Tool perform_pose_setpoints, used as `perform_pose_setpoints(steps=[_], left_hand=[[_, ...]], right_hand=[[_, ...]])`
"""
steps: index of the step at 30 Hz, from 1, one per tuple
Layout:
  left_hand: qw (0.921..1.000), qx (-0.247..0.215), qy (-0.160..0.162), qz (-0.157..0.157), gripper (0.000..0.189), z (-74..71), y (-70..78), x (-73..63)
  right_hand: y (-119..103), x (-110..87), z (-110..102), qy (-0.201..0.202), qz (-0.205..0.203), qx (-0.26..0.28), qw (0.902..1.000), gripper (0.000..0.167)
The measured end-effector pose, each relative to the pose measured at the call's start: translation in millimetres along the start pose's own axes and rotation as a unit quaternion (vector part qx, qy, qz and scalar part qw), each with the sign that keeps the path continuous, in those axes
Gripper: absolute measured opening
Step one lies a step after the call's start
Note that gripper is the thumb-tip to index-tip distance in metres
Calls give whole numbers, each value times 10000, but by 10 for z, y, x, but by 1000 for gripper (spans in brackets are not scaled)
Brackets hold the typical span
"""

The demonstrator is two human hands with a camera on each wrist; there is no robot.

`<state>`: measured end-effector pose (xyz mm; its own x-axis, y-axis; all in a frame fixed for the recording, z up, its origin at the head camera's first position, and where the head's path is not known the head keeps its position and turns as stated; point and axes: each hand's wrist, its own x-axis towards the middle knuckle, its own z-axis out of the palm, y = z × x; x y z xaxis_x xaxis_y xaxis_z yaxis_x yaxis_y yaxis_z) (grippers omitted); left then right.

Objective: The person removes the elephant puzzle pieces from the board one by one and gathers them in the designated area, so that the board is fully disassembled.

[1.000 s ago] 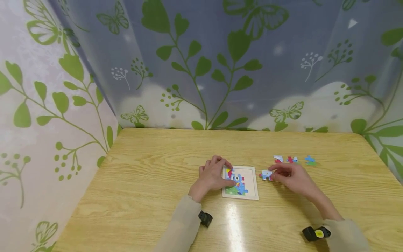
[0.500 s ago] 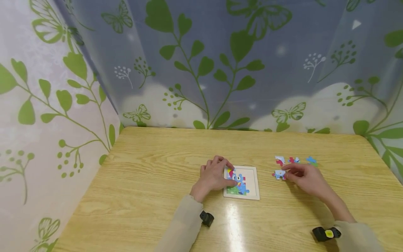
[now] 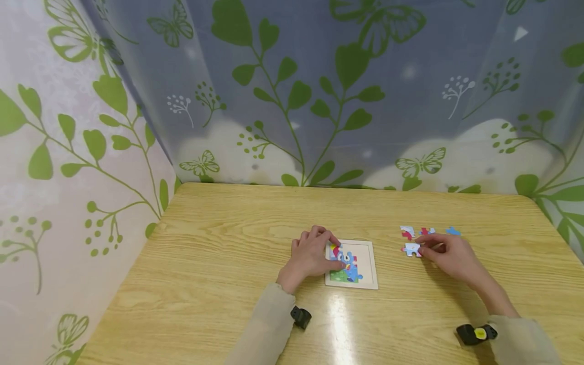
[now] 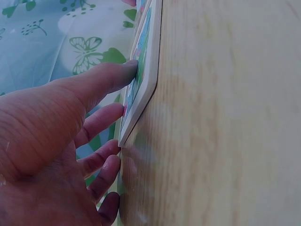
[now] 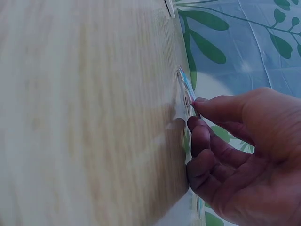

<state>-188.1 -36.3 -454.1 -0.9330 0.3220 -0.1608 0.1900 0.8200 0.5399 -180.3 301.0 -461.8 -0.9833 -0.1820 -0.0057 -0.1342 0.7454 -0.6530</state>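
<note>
Where the thumb and forefinger of the right hand (image 3: 456, 256) come together, we find a puzzle piece (image 3: 412, 249) pinched at its right end, a tab at its other end pointing toward the tabletop's left edge. The piece sits low over the tabletop (image 3: 228, 228); whether any of it touches, we cannot tell. We judge it light, stiff and thin, probably smooth-faced; its tabs appear the weaker parts, so we would hold it by opposite straight edges and leave the tabs free.

The left hand (image 3: 310, 253) rests with thumb and forefinger spread, both touching the face of the puzzle tray (image 3: 373, 268) near its left side. We rate the tray light and rigid, liable to slide unless steadied by its rim. Joined pieces (image 3: 350, 274) fill its left part; bare base shows on the right.

Further out, between the right hand and the tabletop's far edge, we note three loose pieces: a white-and-red piece (image 3: 407, 232), a red-and-white piece (image 3: 427, 231) and a blue piece (image 3: 452, 231), the last nearest the far right corner and partly covered by the hand. Patterned cloth (image 3: 292, 137) hangs behind that edge.
</note>
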Motion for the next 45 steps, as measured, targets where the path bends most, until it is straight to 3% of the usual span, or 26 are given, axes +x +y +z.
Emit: perform_pose_setpoints(steps=[11, 18, 23, 31, 45], left_hand=[[10000, 2, -2, 22, 40, 7, -16, 11], [10000, -52, -57, 42, 40, -10, -32, 9], [9998, -79, -136, 114, 44, -22, -48, 11], [9992, 74, -322, 205, 60, -20, -77, 19], [9992, 114, -347, 134, 65, -9, -74, 38]], right_hand=[[9, -9, -13, 62, 194, -67, 9998, 22], [-135, -34, 53, 268, -197, 37, 9994, 18], [-287, -19, 166, 157, -402, 121, 9990, 16], [-472, 52, 364, 134, -1053, 291, 9939, 13], [-715, 138, 551, -380, -989, 478, 9932, 14]])
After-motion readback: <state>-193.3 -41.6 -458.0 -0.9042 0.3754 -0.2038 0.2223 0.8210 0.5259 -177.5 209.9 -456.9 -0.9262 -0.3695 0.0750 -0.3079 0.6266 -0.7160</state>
